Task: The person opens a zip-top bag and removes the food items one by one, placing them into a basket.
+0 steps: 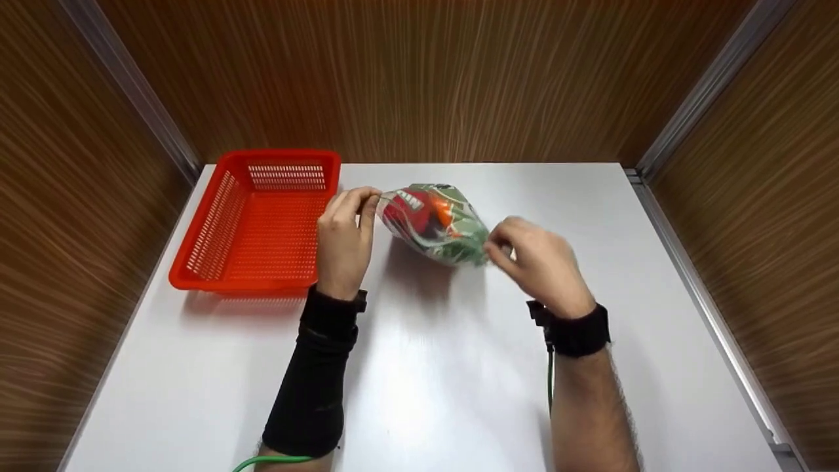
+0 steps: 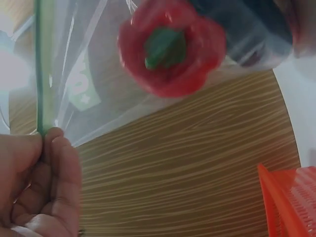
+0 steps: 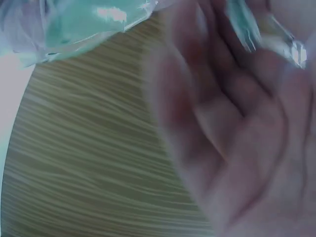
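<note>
A clear zip bag (image 1: 467, 229) with green print is held up above the white table between both hands. My left hand (image 1: 344, 239) pinches its corner at the green zip strip (image 2: 43, 74). Through the plastic, a red bell pepper (image 2: 170, 49) with a green stem shows in the left wrist view, beside a dark, smooth item (image 2: 247, 29). Something orange (image 1: 442, 211) also lies inside. On the opposite side, my right hand (image 1: 541, 265), slightly blurred, grips the bunched plastic with curled fingers. Folds of the bag cross its fingers in the right wrist view.
A red plastic basket (image 1: 255, 286) with slotted walls stands at the left on the white table (image 1: 432, 393), close beside my left hand. Wood-grain panels (image 1: 406, 78) enclose the back and both sides. Cables run from both wrist bands.
</note>
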`<state>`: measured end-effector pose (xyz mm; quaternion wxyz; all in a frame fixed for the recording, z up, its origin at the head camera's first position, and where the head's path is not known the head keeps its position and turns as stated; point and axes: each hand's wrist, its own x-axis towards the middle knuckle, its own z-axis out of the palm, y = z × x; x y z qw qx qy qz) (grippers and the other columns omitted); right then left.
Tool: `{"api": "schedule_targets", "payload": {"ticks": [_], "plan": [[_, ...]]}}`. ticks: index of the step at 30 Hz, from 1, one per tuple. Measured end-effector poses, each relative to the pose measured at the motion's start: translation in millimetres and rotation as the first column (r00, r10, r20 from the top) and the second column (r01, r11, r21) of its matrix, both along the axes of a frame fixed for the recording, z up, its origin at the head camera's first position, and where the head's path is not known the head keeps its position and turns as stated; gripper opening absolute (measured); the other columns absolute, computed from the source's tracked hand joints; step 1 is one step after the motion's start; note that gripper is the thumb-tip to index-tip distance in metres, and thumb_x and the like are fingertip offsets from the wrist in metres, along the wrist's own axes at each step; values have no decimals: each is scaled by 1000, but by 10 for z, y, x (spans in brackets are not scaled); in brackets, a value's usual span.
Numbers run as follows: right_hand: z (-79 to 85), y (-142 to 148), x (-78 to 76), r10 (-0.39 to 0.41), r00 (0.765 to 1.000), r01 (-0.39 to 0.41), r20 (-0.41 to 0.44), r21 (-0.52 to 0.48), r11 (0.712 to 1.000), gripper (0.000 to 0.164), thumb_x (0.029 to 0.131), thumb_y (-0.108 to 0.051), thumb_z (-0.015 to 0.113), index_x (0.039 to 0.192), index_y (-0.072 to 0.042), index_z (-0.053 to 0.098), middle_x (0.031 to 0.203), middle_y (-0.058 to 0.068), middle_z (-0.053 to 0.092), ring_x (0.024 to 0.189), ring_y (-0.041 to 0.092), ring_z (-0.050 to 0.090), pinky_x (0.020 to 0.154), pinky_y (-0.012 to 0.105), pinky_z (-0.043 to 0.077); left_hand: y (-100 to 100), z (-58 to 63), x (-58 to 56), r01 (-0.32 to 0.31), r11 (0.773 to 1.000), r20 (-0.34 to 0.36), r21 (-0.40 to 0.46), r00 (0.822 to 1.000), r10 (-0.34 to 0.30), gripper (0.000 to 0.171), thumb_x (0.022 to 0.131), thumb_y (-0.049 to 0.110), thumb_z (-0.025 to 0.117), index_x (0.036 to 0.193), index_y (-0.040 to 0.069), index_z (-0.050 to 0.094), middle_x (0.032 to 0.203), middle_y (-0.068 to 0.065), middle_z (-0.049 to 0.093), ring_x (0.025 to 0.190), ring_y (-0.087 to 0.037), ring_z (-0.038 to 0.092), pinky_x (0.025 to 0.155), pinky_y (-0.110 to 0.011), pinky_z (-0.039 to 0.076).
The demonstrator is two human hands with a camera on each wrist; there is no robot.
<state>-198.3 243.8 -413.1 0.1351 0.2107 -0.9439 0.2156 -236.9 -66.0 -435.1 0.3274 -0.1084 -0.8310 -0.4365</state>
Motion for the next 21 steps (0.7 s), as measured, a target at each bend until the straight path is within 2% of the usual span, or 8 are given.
{"api": "schedule_targets", "payload": {"ticks": [3,6,11,13,15,17,19,21], "plan": [[-17,-2,-41,-103,978,89,-181,-81,993,16,111,-24,82,105,-9,81,103,9,82,87,31,79,67,57,63,12,11,11,-43,994,31,-103,998,46,29,115,31,75,128,7,84,124,-16,80,117,-36,74,104,-48,66],[-51,-29,-87,-157,944,116,-290,-153,981,20,111,-26,83,105,-7,80,101,12,82,88,34,78,66,57,62,68,1,32,-95,964,57,-248,992,112,38,108,40,81,137,16,83,137,-17,72,125,-39,67,106,-54,61],[-87,-80,-125,-174,915,93,-363,-229,969,20,110,-25,83,103,-6,80,98,13,81,85,34,76,63,51,58,239,-53,87,-121,897,65,-425,984,163,51,100,43,92,148,33,80,171,-18,49,150,-43,48,123,-64,50],[-93,-97,-126,-166,913,81,-371,-235,969,20,110,-24,84,103,-6,80,98,12,81,83,34,75,62,49,56,323,-68,111,-115,878,35,-464,988,148,50,98,41,95,146,35,81,175,-13,49,156,-41,45,128,-65,46],[-96,-115,-125,-152,915,68,-373,-228,971,21,111,-25,83,103,-6,80,98,12,81,83,33,74,63,48,57,407,-85,133,-106,868,-14,-485,993,113,45,97,40,96,139,35,84,171,-7,59,157,-36,49,130,-63,44],[-97,-133,-118,-135,919,58,-371,-213,975,21,111,-26,83,103,-6,81,99,12,82,85,33,76,66,49,60,483,-103,143,-91,868,-77,-487,995,61,36,98,39,94,132,33,87,157,0,73,152,-30,59,131,-59,45],[-99,-156,-115,-116,923,45,-367,-196,979,22,111,-27,84,104,-7,81,99,11,82,87,33,78,69,50,63,531,-123,149,-66,874,-132,-481,991,3,28,100,35,92,127,30,89,140,4,83,141,-25,70,128,-54,51],[-99,-178,-112,-97,928,33,-361,-181,983,22,110,-28,85,104,-7,82,99,11,83,90,32,79,71,52,65,547,-150,152,-35,889,-173,-457,984,-50,22,102,29,90,124,25,91,127,4,89,127,-23,79,118,-49,61]]}}
